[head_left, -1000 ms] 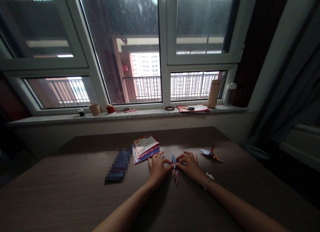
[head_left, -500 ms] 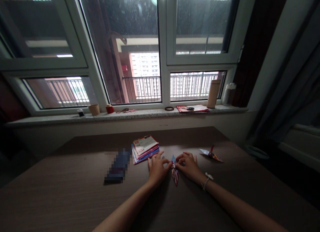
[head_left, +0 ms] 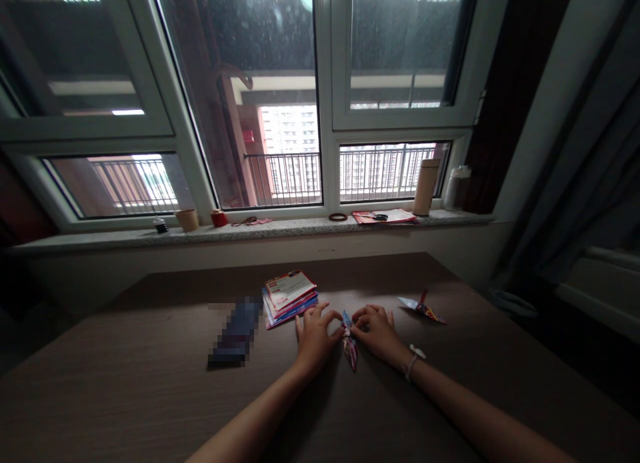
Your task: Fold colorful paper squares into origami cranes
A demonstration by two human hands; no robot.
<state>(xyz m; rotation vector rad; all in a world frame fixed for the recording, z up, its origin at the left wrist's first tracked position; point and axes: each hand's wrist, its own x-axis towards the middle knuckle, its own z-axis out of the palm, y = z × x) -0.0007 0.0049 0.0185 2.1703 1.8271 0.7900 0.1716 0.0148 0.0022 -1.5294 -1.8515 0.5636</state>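
Note:
A narrow, pointed piece of folded coloured paper (head_left: 349,343) lies on the dark wooden table (head_left: 150,396) between my hands. My left hand (head_left: 315,334) presses its left side, fingertips pinched against the fold. My right hand (head_left: 379,330), with a bracelet at the wrist, pinches the paper's upper right part. Both hands rest on the table. A finished folded paper figure (head_left: 423,308) sits to the right of my right hand, apart from it.
A stack of coloured paper sheets (head_left: 289,297) lies just beyond my left hand, and a blurred dark flat object (head_left: 235,332) further left. The windowsill (head_left: 300,228) holds a tall tumbler (head_left: 425,186), small cups, papers with scissors and a ring.
Almost nothing has moved; my fingers have shifted slightly on the folded paper, which stays in place between my hands.

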